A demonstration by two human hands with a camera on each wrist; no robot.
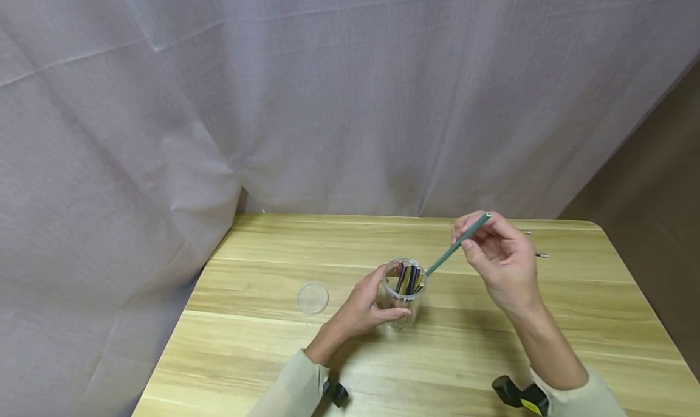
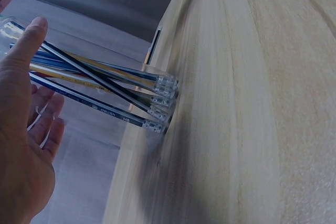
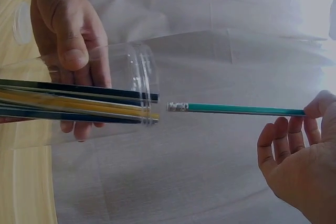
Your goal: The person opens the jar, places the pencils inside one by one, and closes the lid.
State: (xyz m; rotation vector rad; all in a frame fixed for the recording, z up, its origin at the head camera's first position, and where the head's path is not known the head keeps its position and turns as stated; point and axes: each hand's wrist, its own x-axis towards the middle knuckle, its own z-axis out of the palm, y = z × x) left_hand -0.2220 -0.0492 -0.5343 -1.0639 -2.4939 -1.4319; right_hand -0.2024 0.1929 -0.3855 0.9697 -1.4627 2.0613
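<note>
My left hand (image 1: pixel 358 310) grips a clear plastic jar (image 1: pixel 403 321) from its left side, and the jar stands upright on the table. Several dark and yellow pencils (image 1: pixel 410 279) fill the jar; in the left wrist view their eraser ends (image 2: pixel 163 85) rest at its bottom. To the right of the jar, my right hand (image 1: pixel 505 271) pinches a green pencil (image 1: pixel 458 242) near its upper end. The pencil slants down towards the jar's rim. In the right wrist view its eraser end (image 3: pixel 177 107) is just outside the mouth, apart from it.
A round clear lid (image 1: pixel 313 298) lies flat on the wooden table (image 1: pixel 246 350), left of the jar. Behind my right hand, ends of other pencils (image 1: pixel 541 255) show on the table. A grey curtain (image 1: pixel 339 101) hangs along the back and left sides.
</note>
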